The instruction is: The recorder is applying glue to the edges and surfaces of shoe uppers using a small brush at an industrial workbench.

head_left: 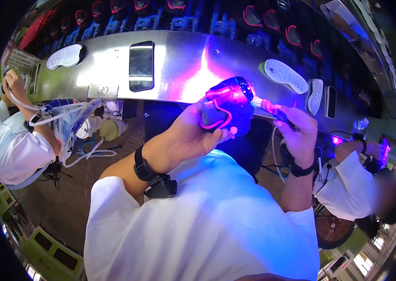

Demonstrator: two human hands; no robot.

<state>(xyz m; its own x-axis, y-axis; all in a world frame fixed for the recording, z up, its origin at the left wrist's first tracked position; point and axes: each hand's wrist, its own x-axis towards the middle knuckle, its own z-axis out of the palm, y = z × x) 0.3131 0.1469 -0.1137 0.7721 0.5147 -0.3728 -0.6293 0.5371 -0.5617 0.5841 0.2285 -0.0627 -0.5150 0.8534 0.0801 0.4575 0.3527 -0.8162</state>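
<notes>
My left hand (186, 133) grips a dark shoe upper (226, 110) from its left side, thumb along the near edge. A line along the upper's side glows pink under violet light. My right hand (299, 131) is closed around the handle of a small brush (267, 106). The brush's bristle end meets, or nearly meets, the right edge of the upper; glare hides which. Both hands are raised in front of my chest, at the near edge of the metal bench (179, 61).
On the bench lie a phone (141, 65), white shoe soles (64, 56) (286, 76) (315, 96) and another phone (331, 101). Beyond it, a blue rack (184, 23) carries several dark uppers. Co-workers sit at left (24, 150) and right (347, 187). Buckets (112, 128) and hoses stand at left.
</notes>
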